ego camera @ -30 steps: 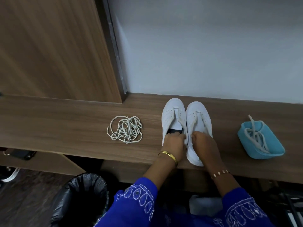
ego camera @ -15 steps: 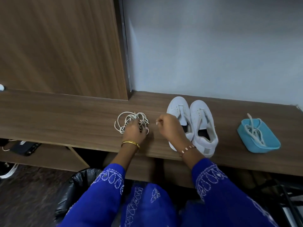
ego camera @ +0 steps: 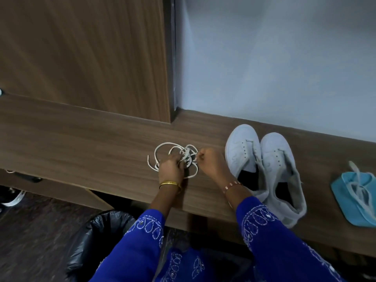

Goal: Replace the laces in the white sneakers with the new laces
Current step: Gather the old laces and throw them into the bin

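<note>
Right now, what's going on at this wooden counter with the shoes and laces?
A person in blue embroidered sleeves is working at the tangled pile of white laces on the wooden counter. The left hand grips into the pile, and the right hand pinches a strand at its edge. The two white sneakers stand side by side to the right, untouched, with no laces in their eyelets. Further right, a blue tub holds other laces.
</note>
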